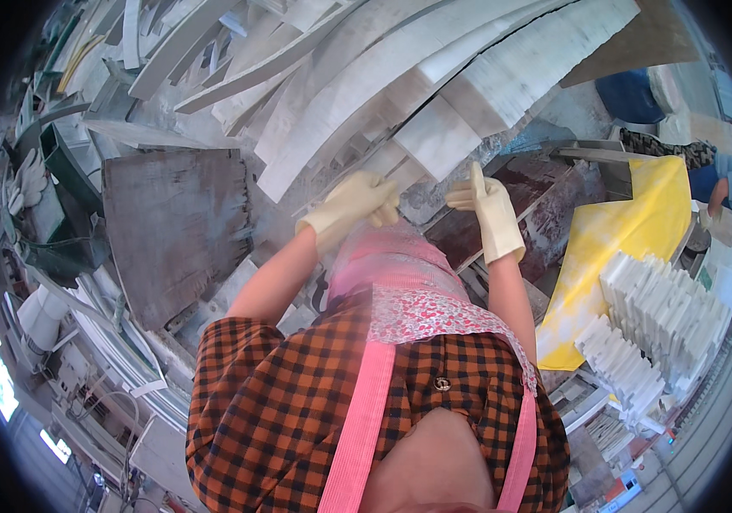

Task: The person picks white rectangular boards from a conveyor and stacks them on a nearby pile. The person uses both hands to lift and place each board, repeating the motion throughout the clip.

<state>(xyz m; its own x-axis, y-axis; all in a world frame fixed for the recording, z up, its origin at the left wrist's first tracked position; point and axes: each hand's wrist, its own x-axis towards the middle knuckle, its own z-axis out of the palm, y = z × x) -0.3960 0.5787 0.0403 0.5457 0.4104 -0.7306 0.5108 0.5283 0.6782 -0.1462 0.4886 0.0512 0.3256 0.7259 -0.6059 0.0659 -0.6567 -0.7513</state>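
My left hand (355, 205), in a cream rubber glove, hovers in front of my apron. Its fingers are curled in, and whatever lies inside them is hidden. To its right my right hand (487, 209) wears a matching glove. That one is open, fingers stretched out, with nothing seen in it. Just beyond both hands lie pale stone slabs (443, 137), some with squared ends. Long curved grey-white strips (323, 111) reach away from them toward the far left. A pink apron (400, 256) covers my front below the hands.
A worn dark board (176, 231) stands at left, by a green container (67, 205). On the right are a yellow sheet (614, 248), stacked white pieces (665, 316) and a reddish-brown block (545, 205). Another person (725, 179) bends at the far right, near a blue drum (629, 96).
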